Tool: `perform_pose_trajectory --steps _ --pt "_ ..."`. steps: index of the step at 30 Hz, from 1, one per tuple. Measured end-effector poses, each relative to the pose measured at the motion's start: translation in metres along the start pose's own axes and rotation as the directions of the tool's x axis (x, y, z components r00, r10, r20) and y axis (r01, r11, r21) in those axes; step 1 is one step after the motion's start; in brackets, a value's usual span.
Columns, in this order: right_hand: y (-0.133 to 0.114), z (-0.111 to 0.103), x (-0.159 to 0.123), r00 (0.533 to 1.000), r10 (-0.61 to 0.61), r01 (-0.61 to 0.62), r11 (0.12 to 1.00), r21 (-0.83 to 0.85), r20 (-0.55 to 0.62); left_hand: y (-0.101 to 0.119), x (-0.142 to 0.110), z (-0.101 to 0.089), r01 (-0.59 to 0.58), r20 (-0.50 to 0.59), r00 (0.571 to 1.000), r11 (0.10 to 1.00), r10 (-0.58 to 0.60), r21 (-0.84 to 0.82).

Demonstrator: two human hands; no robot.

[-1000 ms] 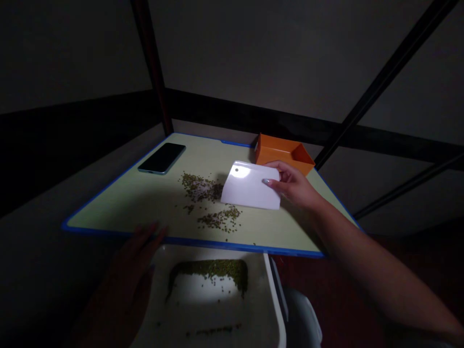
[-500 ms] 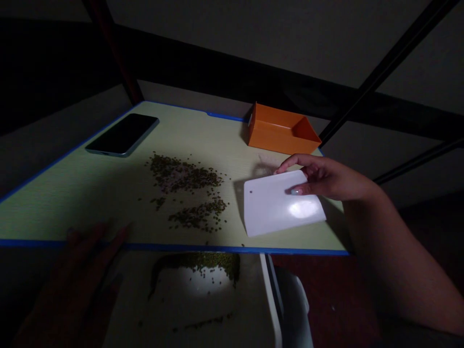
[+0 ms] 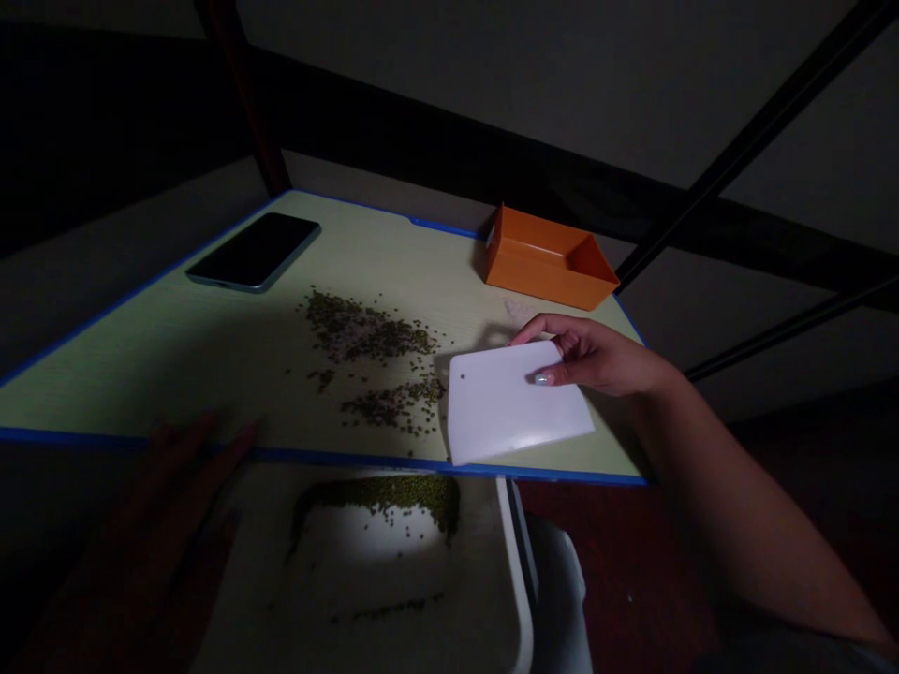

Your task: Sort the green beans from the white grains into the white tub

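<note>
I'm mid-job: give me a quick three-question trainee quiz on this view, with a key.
1. What does the right grip hold?
2. True or false: green grains lie both on the tabletop and in the white container.
3. Where does the phone lie? A) in the orange tray B) on the tabletop C) in the white container

Key: 1. A white scraper. 2. True. 3. B.

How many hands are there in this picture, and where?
2. The right hand holds a white scraper at the right of the table; the left hand is in shadow by its near edge, partly hard to see.
</note>
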State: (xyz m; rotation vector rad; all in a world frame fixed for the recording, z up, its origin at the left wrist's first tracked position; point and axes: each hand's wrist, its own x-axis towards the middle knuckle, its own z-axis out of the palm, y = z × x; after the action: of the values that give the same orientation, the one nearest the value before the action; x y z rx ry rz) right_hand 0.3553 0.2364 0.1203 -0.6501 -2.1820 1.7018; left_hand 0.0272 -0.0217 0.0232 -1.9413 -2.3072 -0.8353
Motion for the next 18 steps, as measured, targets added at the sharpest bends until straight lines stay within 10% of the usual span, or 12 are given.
perform_pose_trajectory --steps 18 --pt "-0.001 0.009 -0.003 0.997 -0.029 0.030 1.000 0.004 -0.077 -0.020 0.003 0.011 -0.091 -0.070 0.993 0.996 0.091 0.011"
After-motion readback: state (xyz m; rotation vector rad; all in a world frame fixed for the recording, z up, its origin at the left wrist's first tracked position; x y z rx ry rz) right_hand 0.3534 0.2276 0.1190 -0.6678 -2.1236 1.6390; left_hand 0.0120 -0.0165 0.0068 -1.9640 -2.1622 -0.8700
